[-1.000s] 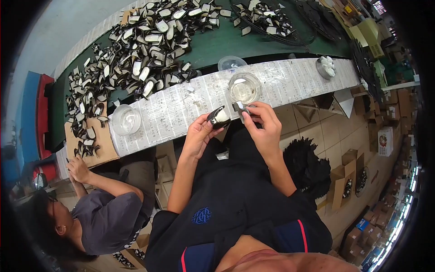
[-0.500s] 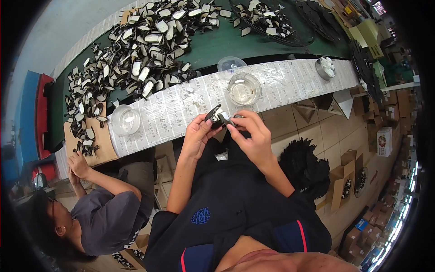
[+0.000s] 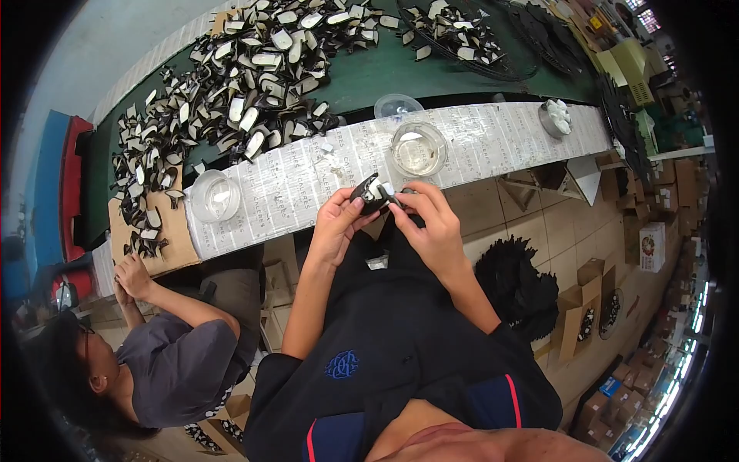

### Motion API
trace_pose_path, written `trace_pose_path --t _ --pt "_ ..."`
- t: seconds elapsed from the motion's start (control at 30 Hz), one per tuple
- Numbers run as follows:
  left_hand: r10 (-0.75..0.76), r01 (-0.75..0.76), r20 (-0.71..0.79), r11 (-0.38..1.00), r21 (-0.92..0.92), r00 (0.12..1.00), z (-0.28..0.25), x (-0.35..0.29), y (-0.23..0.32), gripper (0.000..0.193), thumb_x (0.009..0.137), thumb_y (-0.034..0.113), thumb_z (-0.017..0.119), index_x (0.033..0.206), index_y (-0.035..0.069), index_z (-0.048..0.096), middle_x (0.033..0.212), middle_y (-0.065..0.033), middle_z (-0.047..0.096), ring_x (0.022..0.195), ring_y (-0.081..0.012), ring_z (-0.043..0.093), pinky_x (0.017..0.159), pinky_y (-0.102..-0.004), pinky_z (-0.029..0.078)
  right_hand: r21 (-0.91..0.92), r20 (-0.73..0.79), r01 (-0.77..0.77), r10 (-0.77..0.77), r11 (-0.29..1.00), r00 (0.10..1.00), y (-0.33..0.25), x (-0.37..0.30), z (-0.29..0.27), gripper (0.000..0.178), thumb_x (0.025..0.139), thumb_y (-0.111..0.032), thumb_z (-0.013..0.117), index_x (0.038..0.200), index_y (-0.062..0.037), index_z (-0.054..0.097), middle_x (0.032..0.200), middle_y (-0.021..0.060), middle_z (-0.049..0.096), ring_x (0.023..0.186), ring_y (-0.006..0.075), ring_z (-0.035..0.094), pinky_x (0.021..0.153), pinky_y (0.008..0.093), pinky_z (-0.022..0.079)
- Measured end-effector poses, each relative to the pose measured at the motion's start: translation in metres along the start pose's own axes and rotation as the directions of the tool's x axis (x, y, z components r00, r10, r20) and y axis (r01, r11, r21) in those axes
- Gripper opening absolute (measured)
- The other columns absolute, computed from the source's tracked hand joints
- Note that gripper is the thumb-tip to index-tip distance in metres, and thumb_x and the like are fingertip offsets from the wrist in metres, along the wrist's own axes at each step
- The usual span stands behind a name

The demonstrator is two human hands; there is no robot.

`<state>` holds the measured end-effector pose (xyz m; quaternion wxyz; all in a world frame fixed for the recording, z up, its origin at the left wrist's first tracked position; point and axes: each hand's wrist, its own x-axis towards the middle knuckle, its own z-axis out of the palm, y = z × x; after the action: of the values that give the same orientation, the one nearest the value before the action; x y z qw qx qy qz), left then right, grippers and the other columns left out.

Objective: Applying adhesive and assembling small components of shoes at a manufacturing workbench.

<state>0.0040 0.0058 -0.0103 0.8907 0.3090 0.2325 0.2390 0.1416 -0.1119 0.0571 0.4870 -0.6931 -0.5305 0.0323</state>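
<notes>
A small black piece with a white inner face (image 3: 372,187) is held up before my body, just off the near edge of the covered work surface. My left hand (image 3: 339,221) is closed on its left side, thumb on the near face and fingers behind. The fingers of my right hand (image 3: 430,221) pinch its right end, a dark flap or strip beside the white part. Its exact kind is too small to tell. Just beyond my hands stands a clear round bowl (image 3: 443,154) with some liquid in it.
Many similar black-and-white pieces (image 3: 254,92) are heaped on the green table (image 3: 369,81). Another clear tub (image 3: 197,213) stands left, and a metal bowl of white wads (image 3: 548,115) right. A co-worker (image 3: 181,362) sits at left by a cardboard sheet (image 3: 173,250). Black strips (image 3: 516,289) hang at right.
My right fingers have shifted slightly on the right end of the black piece, and its dark flap has turned. The whole view has moved a little. Both hands keep hold of the piece.
</notes>
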Motion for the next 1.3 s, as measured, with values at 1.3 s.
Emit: trace_pose_path --t 1.3 --pt "0.047 0.038 0.230 0.935 -0.353 0.972 0.017 -0.019 0.009 0.049 0.095 0.012 0.059 0.139 0.002 0.039 0.122 -0.0146 0.059 0.103 -0.0269 0.063 0.085 -0.0352 0.057 0.609 -0.184 -0.376 0.585 0.699 0.790 0.137 0.031 -0.038 0.017 0.094 -0.012 0.064 0.103 0.0025 0.062 0.103 0.0086 0.063 0.084 0.0127 0.063 0.072 0.0269 0.056"
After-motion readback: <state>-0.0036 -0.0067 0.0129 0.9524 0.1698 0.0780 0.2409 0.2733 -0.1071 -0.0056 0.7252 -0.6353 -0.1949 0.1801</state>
